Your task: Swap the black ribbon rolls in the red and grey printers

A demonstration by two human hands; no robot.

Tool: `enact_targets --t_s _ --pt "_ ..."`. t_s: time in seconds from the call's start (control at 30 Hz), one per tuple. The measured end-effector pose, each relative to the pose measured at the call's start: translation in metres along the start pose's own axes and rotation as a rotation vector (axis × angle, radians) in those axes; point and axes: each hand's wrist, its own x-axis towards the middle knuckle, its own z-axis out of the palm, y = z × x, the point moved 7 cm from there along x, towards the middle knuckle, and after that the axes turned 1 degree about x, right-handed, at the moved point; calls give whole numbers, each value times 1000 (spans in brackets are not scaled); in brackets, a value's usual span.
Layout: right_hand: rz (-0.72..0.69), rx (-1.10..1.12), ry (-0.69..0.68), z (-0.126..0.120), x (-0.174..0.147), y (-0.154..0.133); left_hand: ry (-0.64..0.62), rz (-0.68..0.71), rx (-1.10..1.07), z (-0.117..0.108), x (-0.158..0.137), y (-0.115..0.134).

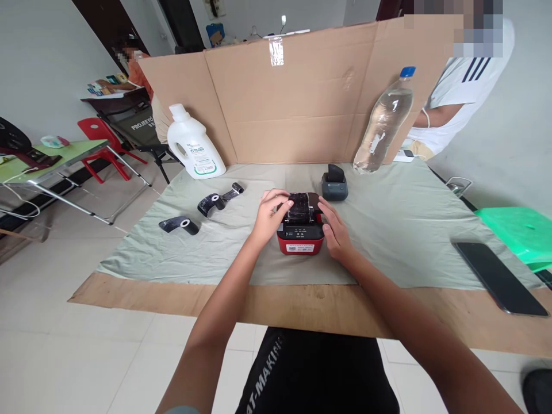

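A red and black label printer (301,244) stands on the cloth in front of me, its top raised at the back. Glossy black ribbon (298,207) lies across its upper part. My left hand (271,213) is at the left edge of this ribbon, thumb and fingers closed on it. Against the printer's right side rests my right hand (337,233), its fingertips at the raised lid and its thumb lower down. Just behind to the right sits a small dark grey printer (335,187) with its lid up.
Left on the cloth lie black ribbon rolls (190,226) (218,201). A white jug (196,144) and a clear water bottle (385,123) stand before the cardboard screen (293,109). At right are a phone (500,276) and a green stool (515,230). Two people are beyond the screen.
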Motion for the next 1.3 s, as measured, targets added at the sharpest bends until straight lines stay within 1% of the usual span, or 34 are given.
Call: enact_targets --t_s 0.13,0.27,0.37,0.47,0.57,0.67,0.73,0.77,0.83,0.93,1.0,1.07,1.17,1.3 --pt "-4 -4 2 0 1 1 -85 49 52 6 1 10" --pt "8 -8 -2 0 0 2 -88 48 38 3 -6 12" --pt "4 8 16 -2 -2 2 -62 -41 -96 0 -15 -4" --pt "21 27 51 -6 -2 2 -77 -225 -243 7 -26 -33" --pt "118 62 126 -9 0 5 -112 -378 -380 22 -34 -51" --pt "309 191 205 -7 0 15 -108 -456 -517 31 -37 -52" --pt "452 307 237 -1 -3 24 -96 -483 -545 33 -38 -51" --pt "508 357 243 2 -4 29 -95 -480 -529 33 -39 -51" --pt "565 425 234 7 -5 35 -85 -443 -453 33 -40 -53" --pt "566 454 219 9 -5 38 -44 -365 -334 29 -42 -57" --pt "563 454 222 8 -5 38 -37 -328 -327 27 -42 -56" --pt "557 446 218 7 -4 36 -68 -278 -327 24 -40 -49" --pt "527 417 198 6 -2 29 -119 -192 -258 16 -33 -33" --pt "494 310 179 5 -1 25 -114 -120 -141 4 -25 -19"
